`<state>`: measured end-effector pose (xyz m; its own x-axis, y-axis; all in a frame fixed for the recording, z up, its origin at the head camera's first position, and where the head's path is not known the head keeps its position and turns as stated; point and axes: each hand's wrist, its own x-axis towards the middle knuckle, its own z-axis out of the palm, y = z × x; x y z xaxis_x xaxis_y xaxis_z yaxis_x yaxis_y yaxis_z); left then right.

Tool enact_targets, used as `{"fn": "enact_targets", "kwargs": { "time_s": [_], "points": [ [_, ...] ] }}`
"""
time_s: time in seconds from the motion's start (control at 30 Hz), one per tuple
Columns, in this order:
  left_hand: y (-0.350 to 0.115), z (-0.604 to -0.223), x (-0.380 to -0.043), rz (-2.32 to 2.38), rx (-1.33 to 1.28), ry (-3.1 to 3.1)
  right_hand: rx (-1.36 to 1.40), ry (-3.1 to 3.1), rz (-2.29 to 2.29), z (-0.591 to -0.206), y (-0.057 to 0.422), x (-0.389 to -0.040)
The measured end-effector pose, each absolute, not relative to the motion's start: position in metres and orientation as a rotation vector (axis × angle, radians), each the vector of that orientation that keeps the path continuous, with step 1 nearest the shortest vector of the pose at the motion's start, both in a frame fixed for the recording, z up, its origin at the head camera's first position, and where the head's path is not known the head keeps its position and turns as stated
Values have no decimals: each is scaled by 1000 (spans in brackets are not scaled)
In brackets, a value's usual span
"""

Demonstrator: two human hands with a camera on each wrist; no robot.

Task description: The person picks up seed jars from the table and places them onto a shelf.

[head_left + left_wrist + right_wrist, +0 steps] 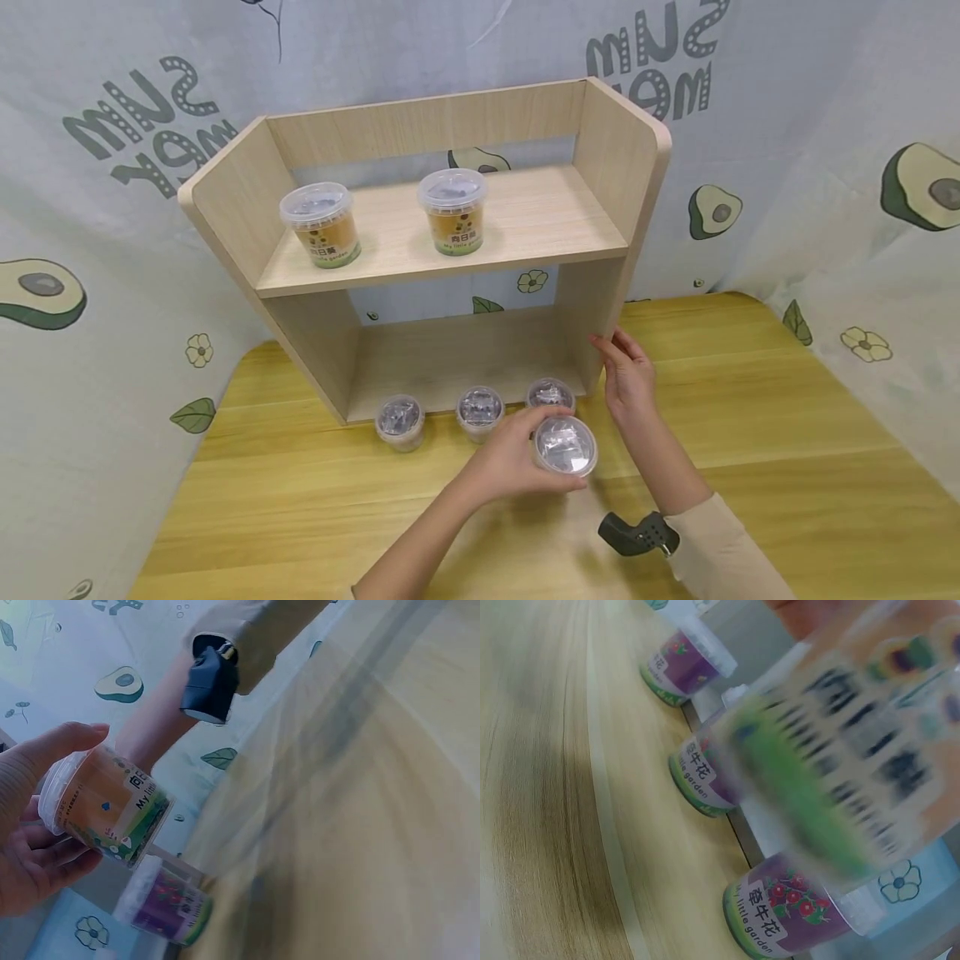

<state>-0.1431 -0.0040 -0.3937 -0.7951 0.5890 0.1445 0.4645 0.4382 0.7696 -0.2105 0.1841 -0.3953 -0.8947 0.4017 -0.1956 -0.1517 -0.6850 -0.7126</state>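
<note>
My left hand (517,458) grips a clear-lidded plastic cup (566,447) with thumb and fingers around its sides. Its label is orange and green in the left wrist view, and it is held above the table. At the lower right of the wooden shelf (442,275), my right hand (632,387) holds the front edge of the side panel, thumb across the edge and fingers on the outer side. Three purple-labelled cups (401,422), (480,412), (551,395) stand in a row along the shelf's bottom front edge; the held cup and left hand overlap the rightmost.
Two orange-labelled cups (322,225), (453,212) stand on the upper board, one left and one near the middle. Beneath everything is a yellow wood-grain table (750,417). A printed cloth (810,250) hangs behind and at the sides. A dark wrist device (637,533) sits by the right sleeve.
</note>
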Motion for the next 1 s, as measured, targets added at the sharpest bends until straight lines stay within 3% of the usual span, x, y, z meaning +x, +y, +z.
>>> {"fn": "enact_targets", "kwargs": {
  "time_s": [0.63, 1.0],
  "points": [
    [-3, -349, -169, 1285, 1042, 2525, -513, -1030, 2602, -394, 185, -210],
    [-3, -286, -189, 1290, 1226, 2534, -458, -1000, 2612, -394, 186, -208]
  ]
}}
